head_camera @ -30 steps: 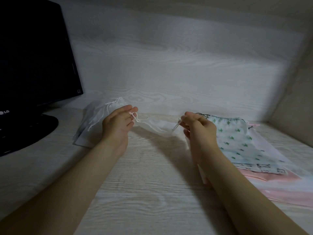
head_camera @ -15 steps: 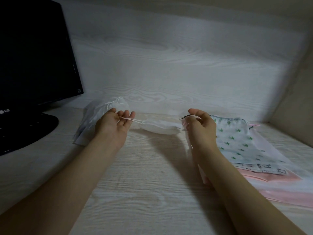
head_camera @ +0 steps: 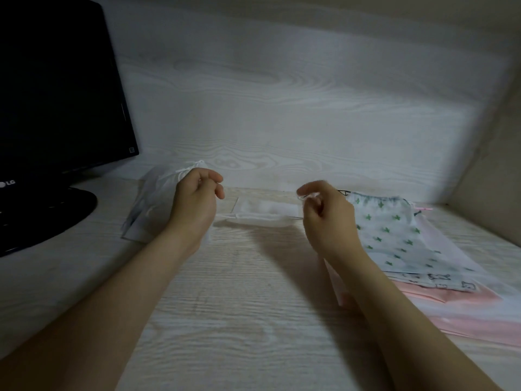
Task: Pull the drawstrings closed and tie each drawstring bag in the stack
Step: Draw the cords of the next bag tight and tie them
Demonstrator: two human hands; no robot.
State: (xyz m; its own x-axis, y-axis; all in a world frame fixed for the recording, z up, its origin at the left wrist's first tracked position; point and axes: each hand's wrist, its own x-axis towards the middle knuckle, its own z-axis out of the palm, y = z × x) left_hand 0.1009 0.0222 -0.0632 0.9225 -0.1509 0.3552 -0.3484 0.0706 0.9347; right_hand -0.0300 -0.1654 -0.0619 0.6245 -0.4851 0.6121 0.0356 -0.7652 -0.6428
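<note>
The right hand [head_camera: 329, 218] has its fingers curled, with thumb and forefinger pinching the white drawstring [head_camera: 306, 196] at the right end of a small white drawstring bag [head_camera: 267, 211]. The left hand [head_camera: 194, 204] is curled too, its fingertips drawn close together. A second cord [head_camera: 228, 216] runs from the bag's left end toward the heel of that hand, but I cannot tell whether the fingers actually hold it.

The one small bag lies flat on the wooden desk [head_camera: 239, 306], between the two hands. To the right is the stack, showing three layers: a cactus-print bag [head_camera: 389, 235] on top, an animal-print bag [head_camera: 439, 280] under it, and pink fabric [head_camera: 465, 325] at the bottom. Behind the left hand lies a white bag [head_camera: 152, 198] with a knotted cord. One black monitor [head_camera: 56, 94] stands at far left.
</note>
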